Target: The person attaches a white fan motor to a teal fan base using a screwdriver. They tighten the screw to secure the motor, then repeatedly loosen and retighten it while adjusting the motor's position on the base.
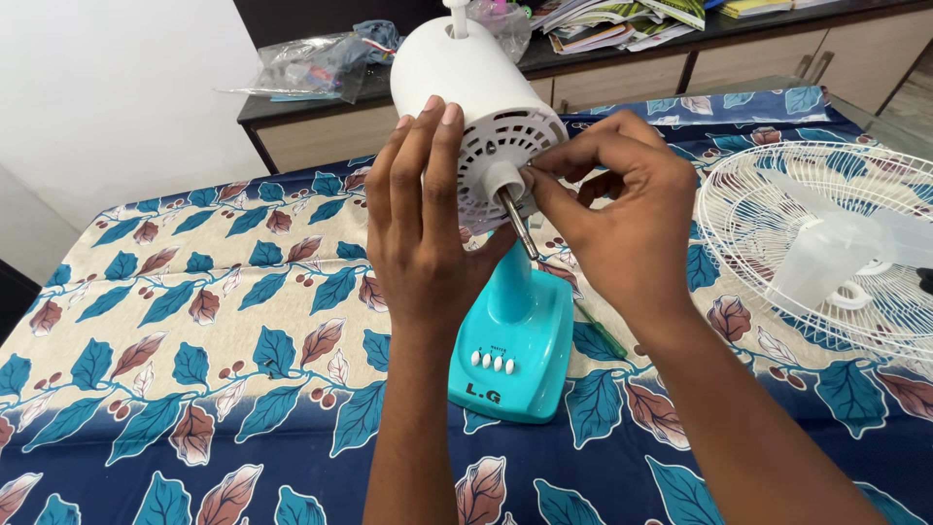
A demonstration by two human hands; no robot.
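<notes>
Left hand (423,219) was wrapped around the white motor housing (466,92) of the fan, steadying it above the turquoise base (515,360). Right hand (612,209) was pinched shut at the collar where the bare metal shaft (518,224) left the housing. Step judged: work on the shaft end, guard and blades off. Next move would call for a firm hold on the housing. Farther right, the white grille (768,194) lay on the leaf-print cloth (194,321). What the fingertips pinched was hidden; the grille was cut off at the frame edge.

Clear plastic bags (309,66) on back counter, possibly packaging, dark label (483,393) on teal fan base (525,374)
</notes>
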